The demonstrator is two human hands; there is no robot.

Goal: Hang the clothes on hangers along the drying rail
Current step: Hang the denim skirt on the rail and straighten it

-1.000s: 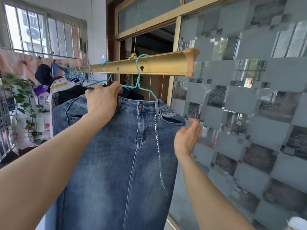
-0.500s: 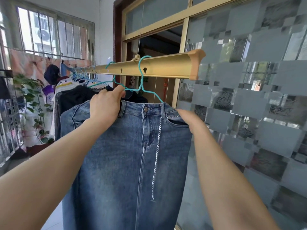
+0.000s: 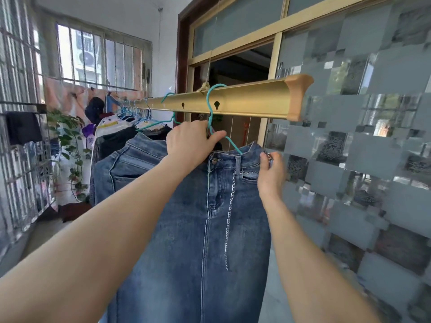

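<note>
Setting: a balcony-like drying area, seen from the person's own head, with both bare arms reaching forward and up.
Drying rail: a gold metal drying rail (image 3: 251, 102) runs from the near right towards the far left, with an orange end cap (image 3: 298, 96) on the near end.
Hanger: a teal wire hanger (image 3: 207, 99) is hooked over the rail close to that end.
Skirt: a blue denim skirt (image 3: 210, 241) hangs from the teal hanger, directly below the rail, with its buttoned waistband at the top and a thin silver chain (image 3: 229, 217) dangling down its front.
Left hand: the left hand (image 3: 189, 142) has its fingers (image 3: 201, 127) clenched round the hanger's neck, just under the hook, above the waistband.
Right hand: the right hand (image 3: 271, 173), slightly blurred, pinches the right edge of the waistband, where the chain is attached.
Other clothes: just behind the skirt hangs another denim garment (image 3: 130, 164); farther along the rail, more clothes (image 3: 112, 127) crowd together on blue hangers.
Surroundings: a patterned frosted glass door (image 3: 363, 164) is at the right, a barred window (image 3: 98, 59) at the far end, and a trailing green plant (image 3: 70, 145) at the left.
</note>
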